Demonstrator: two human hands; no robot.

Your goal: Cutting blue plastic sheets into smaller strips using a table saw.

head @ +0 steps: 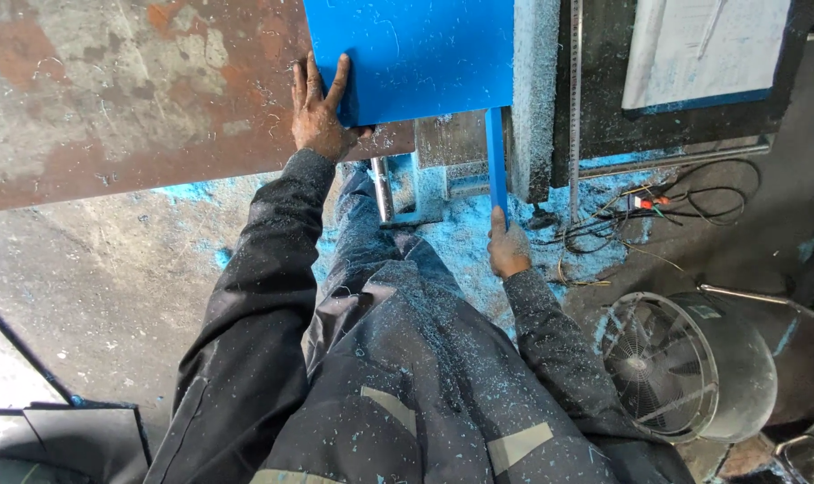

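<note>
Here the rusty steel surface point(111, 90) fills the upper left, scratched and dusted with pale shavings. On its right end lies a blue sheet point(411, 54), flat, its near edge just past the surface's edge. Below, the concrete floor point(111, 287) is strewn with blue shavings (thickest between the person's legs and the machine body). A round fan point(667, 363) in a metal housing stands on the floor at lower right, well apart from the sheet, with a tangle of wires point(684, 202) on the floor above it. A steel ruler point(575, 99) runs upright along the machine's dark panel.

The left hand point(319, 112) lies flat at the sheet's lower left corner, fingers spread and pressed on the surface, thumb hooked under or against the sheet's edge. A narrow blue strip point(495, 161) hangs straight down from the sheet's near right corner. The right hand point(508, 249) grips the strip's lower end, fingers closed around it. Both sleeves are dark and flecked with blue chips.
</note>
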